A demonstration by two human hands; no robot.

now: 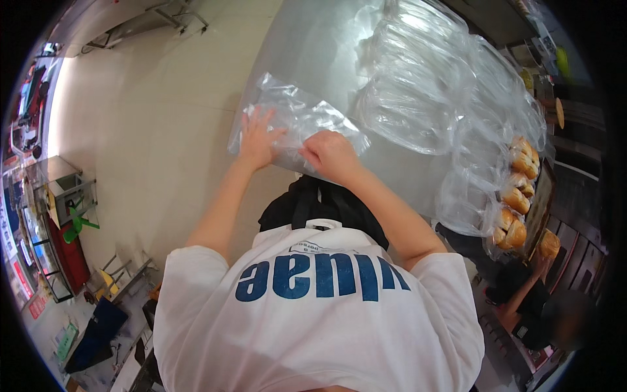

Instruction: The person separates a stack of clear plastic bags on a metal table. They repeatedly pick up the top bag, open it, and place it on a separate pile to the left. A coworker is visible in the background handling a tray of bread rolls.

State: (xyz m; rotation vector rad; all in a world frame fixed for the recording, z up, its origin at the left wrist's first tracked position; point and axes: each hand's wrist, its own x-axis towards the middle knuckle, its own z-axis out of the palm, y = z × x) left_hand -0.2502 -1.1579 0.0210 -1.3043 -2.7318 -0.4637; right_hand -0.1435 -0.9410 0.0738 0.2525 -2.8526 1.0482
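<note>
A clear plastic bag [303,110] lies flat at the near left corner of a metal table [397,171]. My left hand [257,139] rests on the bag's left part with its fingers spread. Over the bag's near edge, my right hand [330,154] is curled, thumb and fingers together; whether a bit of the film is pinched between them is hidden. Right of my hands, several clear plastic bags [411,98] cover much of the table, their contents hard to make out.
Bagged golden bread rolls [512,228] line the table's right edge. Beyond it, at the lower right, another person [524,294] in dark clothes holds a loaf of bread [549,244]. A green stool [76,225] stands at the far left.
</note>
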